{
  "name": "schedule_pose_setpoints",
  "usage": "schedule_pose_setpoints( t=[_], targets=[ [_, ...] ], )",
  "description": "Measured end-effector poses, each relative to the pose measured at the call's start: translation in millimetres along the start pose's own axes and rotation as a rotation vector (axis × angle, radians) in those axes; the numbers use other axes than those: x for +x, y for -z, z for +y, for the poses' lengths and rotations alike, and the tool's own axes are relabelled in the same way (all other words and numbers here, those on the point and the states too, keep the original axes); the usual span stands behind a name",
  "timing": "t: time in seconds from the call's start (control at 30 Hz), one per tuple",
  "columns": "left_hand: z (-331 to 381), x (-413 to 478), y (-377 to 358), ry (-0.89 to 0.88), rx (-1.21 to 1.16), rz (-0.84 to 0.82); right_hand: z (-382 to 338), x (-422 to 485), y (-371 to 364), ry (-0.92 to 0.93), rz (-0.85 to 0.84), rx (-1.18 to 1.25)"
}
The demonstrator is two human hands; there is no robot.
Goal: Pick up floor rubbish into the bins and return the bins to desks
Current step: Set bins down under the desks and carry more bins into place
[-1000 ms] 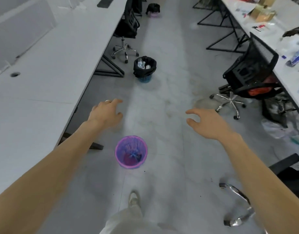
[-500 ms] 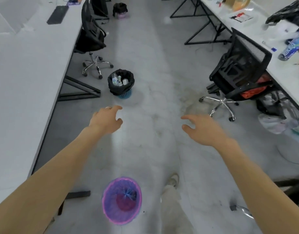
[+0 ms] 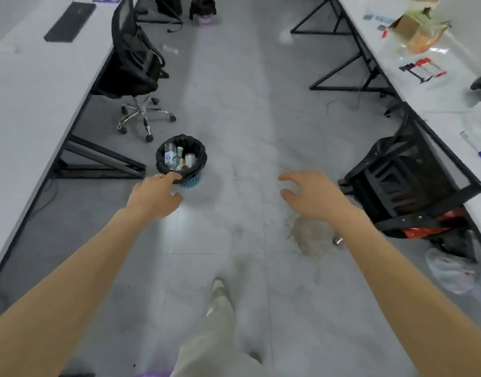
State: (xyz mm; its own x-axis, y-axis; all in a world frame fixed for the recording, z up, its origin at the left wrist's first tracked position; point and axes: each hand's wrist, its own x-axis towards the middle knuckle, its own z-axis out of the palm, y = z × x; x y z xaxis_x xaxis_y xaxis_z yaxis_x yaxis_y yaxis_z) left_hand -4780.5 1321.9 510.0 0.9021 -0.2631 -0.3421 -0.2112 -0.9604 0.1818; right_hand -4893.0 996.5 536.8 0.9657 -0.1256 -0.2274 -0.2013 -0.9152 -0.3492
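Apparently the step in hand is the approach to the blue plastic basket bin lined with a black bag [image 3: 181,159], which stands on the grey floor out in the aisle with bottles and cups inside. The left hand [image 3: 155,195] hangs just short of the bin's near rim and overlaps it in the view; I cannot tell whether it touches. Its fingers are loosely bent and grip nothing. The right hand [image 3: 312,197], well to the right of the bin, is spread and also empty.

The next move probably calls for a grasp of the rim, then carrying the bin to the long white desk [image 3: 30,99] on its left, or towards loose rubbish.

I count three bins: this one, a lilac basket bin with a black bag [image 3: 204,12] far beyond it, and a purple sliver [image 3: 152,374] at the frame's bottom edge. Two black mesh office chairs show, one [image 3: 133,63] beyond and left of the bin, one [image 3: 407,180] to its right. A crumpled clear plastic bag [image 3: 451,270] lies on the floor to its right, nearer the camera.
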Motion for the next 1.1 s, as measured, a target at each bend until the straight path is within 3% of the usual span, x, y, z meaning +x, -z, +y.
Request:
schedule_pose_setpoints(
  t=[0.17,0.47,0.73,1.1],
  targets=[
    [16.6,144.5,37.0,-0.019,-0.003,0.064,23.4,152.6,32.4,-0.008,0.001,-0.011],
    [58.7,411.4,146.9,-0.098,0.007,0.01,44.5,387.6,117.2,-0.101,-0.014,0.001],
    [124.4,637.0,213.3,-0.144,0.086,0.065,110.0,617.7,185.6,-0.071,0.028,0.032],
    [153.0,886.8,312.3,0.051,0.088,0.023,144.6,943.6,305.2,0.068,-0.053,0.027]
  ],
)
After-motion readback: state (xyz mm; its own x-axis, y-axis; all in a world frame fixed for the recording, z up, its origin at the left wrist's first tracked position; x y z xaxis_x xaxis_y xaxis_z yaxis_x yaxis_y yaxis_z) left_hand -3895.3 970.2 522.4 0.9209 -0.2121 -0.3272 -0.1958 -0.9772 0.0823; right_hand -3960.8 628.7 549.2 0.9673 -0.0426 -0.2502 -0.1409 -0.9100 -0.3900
